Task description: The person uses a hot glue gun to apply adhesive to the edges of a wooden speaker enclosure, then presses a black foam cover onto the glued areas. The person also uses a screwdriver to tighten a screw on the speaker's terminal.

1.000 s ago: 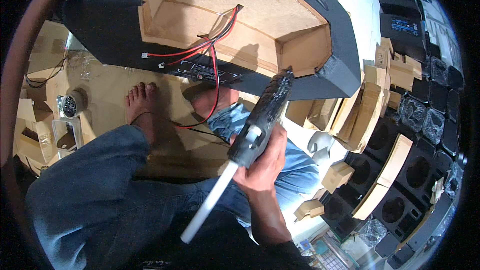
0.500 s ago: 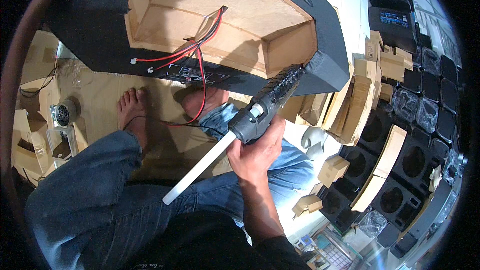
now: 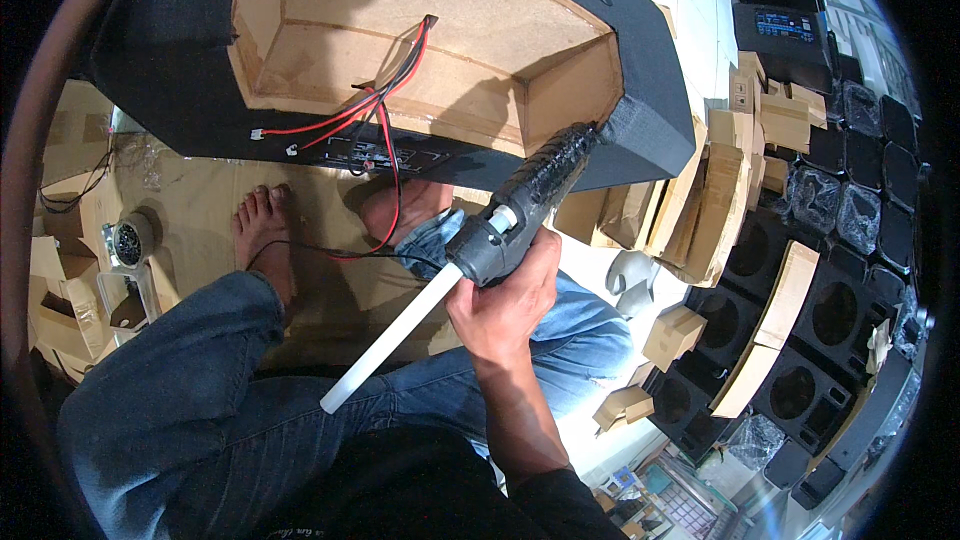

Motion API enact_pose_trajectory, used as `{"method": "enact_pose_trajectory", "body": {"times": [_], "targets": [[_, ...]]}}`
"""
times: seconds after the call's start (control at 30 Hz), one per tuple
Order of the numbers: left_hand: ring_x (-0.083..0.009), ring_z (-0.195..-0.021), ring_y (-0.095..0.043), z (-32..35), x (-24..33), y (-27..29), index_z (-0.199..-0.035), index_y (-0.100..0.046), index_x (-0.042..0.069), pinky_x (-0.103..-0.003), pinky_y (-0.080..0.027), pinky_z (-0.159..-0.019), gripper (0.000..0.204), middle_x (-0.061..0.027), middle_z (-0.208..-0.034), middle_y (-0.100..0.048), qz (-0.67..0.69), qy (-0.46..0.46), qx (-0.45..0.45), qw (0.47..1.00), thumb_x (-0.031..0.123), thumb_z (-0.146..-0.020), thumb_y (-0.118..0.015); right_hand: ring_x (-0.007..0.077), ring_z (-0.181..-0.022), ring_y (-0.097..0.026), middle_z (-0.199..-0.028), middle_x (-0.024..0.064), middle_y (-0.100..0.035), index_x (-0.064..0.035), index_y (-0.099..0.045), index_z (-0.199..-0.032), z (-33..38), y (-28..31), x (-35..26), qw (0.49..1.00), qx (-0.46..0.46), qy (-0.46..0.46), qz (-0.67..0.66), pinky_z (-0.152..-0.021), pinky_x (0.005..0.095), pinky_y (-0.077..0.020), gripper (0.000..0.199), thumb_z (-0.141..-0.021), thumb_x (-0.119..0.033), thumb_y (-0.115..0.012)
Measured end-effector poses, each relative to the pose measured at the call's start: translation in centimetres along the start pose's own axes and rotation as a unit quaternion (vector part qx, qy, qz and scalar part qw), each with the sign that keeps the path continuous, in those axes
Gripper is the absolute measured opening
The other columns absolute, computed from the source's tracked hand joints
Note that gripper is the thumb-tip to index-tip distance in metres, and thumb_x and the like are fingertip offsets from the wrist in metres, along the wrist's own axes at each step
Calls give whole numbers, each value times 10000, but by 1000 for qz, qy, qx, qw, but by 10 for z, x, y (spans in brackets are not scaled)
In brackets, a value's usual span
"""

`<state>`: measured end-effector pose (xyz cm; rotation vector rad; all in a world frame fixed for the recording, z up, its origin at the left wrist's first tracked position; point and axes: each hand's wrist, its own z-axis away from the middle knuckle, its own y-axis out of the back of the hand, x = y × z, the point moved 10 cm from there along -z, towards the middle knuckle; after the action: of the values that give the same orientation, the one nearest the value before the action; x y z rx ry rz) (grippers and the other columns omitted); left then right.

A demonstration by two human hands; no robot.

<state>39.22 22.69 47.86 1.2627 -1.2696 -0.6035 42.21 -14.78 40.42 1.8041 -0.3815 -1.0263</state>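
Note:
My right hand [image 3: 505,290] is wrapped round a black hot glue gun [image 3: 490,245]. A long white glue stick [image 3: 390,340] sticks out of its back, and its nozzle end meets the right inner corner of an open black speaker cabinet [image 3: 640,160]. The cabinet is lined with bare wood [image 3: 400,65]. Red and black wires [image 3: 415,50] come through a hole in that lining and hang over the near edge, with small white connectors at their ends. Along the left rim runs my left arm [image 3: 45,70], up to the cabinet's far left; the fingers of that hand are out of sight.
Cardboard pieces [image 3: 715,190] stand right of the cabinet. Several black speaker boxes [image 3: 790,390] are stacked farther right. At left are a round tub [image 3: 130,240] of small dark pieces and open cartons [image 3: 70,290]. My bare feet [image 3: 262,225] rest on a cardboard sheet.
The cabinet has shifted slightly left in the view. My right hand and the glue gun have moved a little left with it, the nozzle still at the same corner.

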Motion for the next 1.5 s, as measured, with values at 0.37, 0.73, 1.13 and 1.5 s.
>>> {"method": "enact_pose_trajectory", "body": {"times": [0.37,0.73,1.13,1.5], "targets": [[-302,-1150,-662,1,0,3,-1208,-692,-12,-390,-487,-1029,347,-199,-1230,-707,1,-11,11,1000,228,-962,-643,440,-958,-553,-1073,259,-528,92,-470,-1262,10,-2,-3,999,12,20,-21,-884,474,-479,657,-653,-75,-650],[-290,-1145,-664,4,-3,4,-1214,-697,6,-380,-487,-1013,348,-184,-1225,-715,6,-9,9,1000,240,-960,-652,472,-971,-616,-1147,251,-549,44,-461,-1325,19,-8,4,1000,7,16,4,-745,496,-564,698,-747,-228,-743],[-270,-1085,-686,-9,-35,-8,-1202,-696,-10,-394,-522,-972,329,-179,-1170,-730,32,11,-21,999,207,-956,-666,371,-816,-647,-956,186,-621,7,-561,-1133,47,-31,-13,982,-106,-4,-155,-769,419,-529,467,-789,-190,-810],[-187,-1124,-650,66,17,47,-1175,-693,8,-331,-480,-1006,236,-81,-1184,-720,93,-69,95,989,168,-1017,-622,346,-835,-669,-982,188,-644,35,-592,-1169,52,9,-68,952,-92,57,-287,-761,388,-538,494,-768,-115,-837]]}}
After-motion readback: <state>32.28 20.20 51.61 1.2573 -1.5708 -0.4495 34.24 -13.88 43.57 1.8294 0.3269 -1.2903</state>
